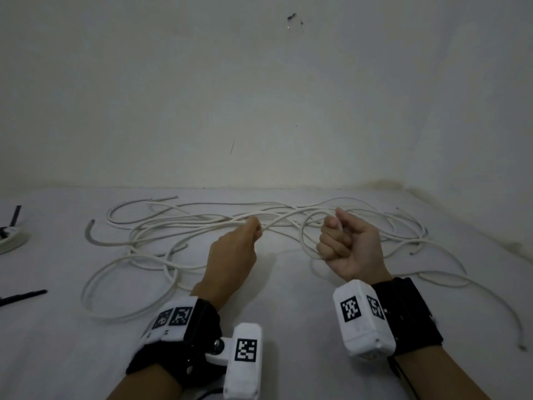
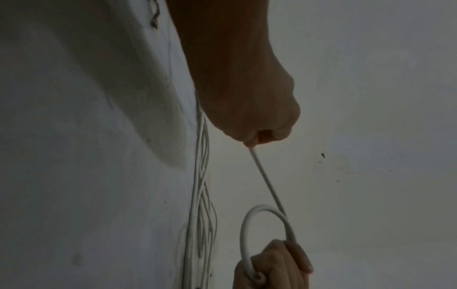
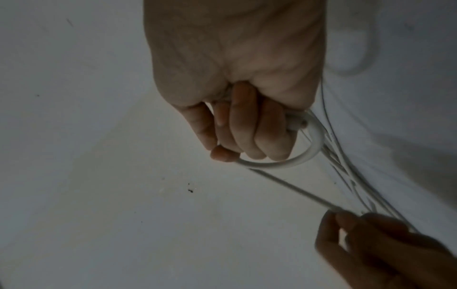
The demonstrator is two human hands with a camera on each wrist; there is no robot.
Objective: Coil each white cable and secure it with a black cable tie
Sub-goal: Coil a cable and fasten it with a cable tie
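Note:
Several loose white cables (image 1: 161,226) sprawl across the white surface. My right hand (image 1: 343,241) is curled into a fist round a small loop of white cable (image 3: 309,154), with the cut end poking out beside the little finger. My left hand (image 1: 253,226) pinches the same cable (image 2: 267,183) a short way along, so a straight stretch runs between the two hands. A black cable tie (image 1: 23,297) lies at the far left, apart from both hands.
A coiled white cable with a black tie (image 1: 11,235) sits at the left edge. A pale wall (image 1: 259,96) rises right behind the cables. More cable strands (image 1: 476,287) trail off to the right of my right wrist.

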